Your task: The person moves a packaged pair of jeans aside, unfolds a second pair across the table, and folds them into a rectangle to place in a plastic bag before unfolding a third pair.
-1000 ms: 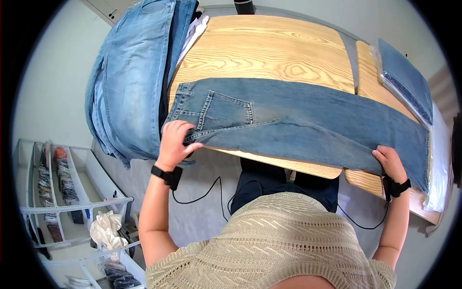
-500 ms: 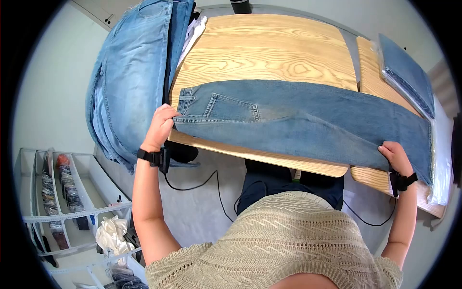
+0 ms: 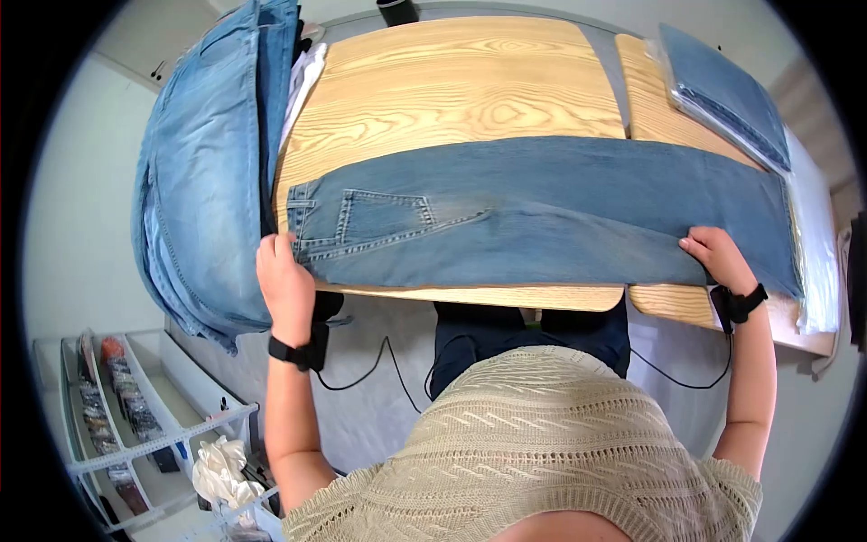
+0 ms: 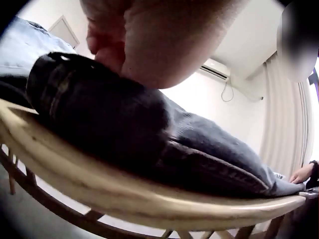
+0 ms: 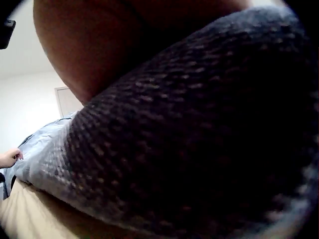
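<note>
A pair of blue jeans (image 3: 542,199), folded lengthwise with one back pocket (image 3: 384,217) facing up, stretches along the wooden table (image 3: 470,81). At its waistband corner, my left hand (image 3: 287,285) grips the denim with curled fingers. In the left wrist view the left hand (image 4: 164,40) is right over the dark waistband (image 4: 55,94), its fingertips partly hidden. Far along the leg, near the hem, my right hand (image 3: 722,260) pinches the near edge between thumb and fingers. Denim and the underside of the right hand (image 5: 89,50) fill most of the right wrist view.
Left of the table hangs a thick pile of light-blue jeans (image 3: 199,163). Jeans in clear plastic (image 3: 731,99) lie on the side table (image 3: 646,90) at the right. Below left stands a divided organizer (image 3: 163,443) with packed items. Black cables (image 3: 361,370) run from both wrists.
My left hand has drawn back from the crotch area to the waistband corner, first outward, then slightly nearer me. The lower layer there lies flatter. My right hand keeps its hold on the leg.
</note>
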`<state>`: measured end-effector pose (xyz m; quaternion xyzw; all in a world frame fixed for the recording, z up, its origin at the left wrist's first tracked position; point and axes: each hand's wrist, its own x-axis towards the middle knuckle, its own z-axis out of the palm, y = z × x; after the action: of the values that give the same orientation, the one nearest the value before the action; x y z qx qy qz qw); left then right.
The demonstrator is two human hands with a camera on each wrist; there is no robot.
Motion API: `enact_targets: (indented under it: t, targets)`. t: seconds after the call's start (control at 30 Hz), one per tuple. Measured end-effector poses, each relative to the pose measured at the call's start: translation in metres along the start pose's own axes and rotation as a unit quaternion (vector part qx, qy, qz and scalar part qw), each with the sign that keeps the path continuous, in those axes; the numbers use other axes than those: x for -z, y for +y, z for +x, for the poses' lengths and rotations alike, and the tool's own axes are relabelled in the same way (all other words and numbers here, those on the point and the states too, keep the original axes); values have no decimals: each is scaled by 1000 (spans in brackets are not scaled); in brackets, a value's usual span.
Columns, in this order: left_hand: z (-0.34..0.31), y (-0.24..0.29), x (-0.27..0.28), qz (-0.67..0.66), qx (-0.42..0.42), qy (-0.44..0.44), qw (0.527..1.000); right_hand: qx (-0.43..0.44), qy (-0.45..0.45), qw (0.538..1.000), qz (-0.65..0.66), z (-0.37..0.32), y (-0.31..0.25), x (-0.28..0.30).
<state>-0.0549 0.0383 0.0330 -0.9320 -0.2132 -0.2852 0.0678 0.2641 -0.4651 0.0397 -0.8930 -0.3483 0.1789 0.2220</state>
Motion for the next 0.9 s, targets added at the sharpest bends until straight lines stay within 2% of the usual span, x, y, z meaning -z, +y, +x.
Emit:
enact_targets:
  t: [0.03,0.07,0.13,0.27,0.37,0.4,0.5,0.63,0.7,0.73,0.8,0.87,0.9]
  targets:
    - [-2,23,9,-20,24,4,999,-10,-1,1000,-12,0,-7,3]
    - [-5,39,11,-38,0,22,999,-16,3,1000,-12,0,-7,4]
    - [-11,82,11,-192,-44,9,980,-13,-8,1000,-19,0,-4,4]
    - [-10,172,-2,-356,-127,-146,914,0,7,1000,-12,-1,-4,3]
    - [-3,203,-11,-264,-138,-220,929,3,11,1000,-26,0,1,2]
    - [-3,208,-15,-274,-149,-217,925,17,16,999,-25,-1,4,1]
    - [-3,223,-23,-130,-130,-214,959,-2,25,1000,-18,-6,3,0]
    - [-6,229,-25,-106,-119,-223,962,-65,74,995,-23,-26,18,10]
    - [-6,230,-23,-105,-121,-226,961,-3,146,987,-70,-37,43,20]
    - [-7,229,-24,-100,-122,-225,961,-12,153,985,-77,-45,61,30]
    - [-7,231,-23,-98,-123,-230,960,-79,206,971,-95,-67,112,57]
    - [-6,231,-23,-91,-120,-235,960,-163,306,927,-143,-96,170,75]
    - [-6,231,-23,-91,-117,-240,959,-272,327,887,-180,-109,190,82]
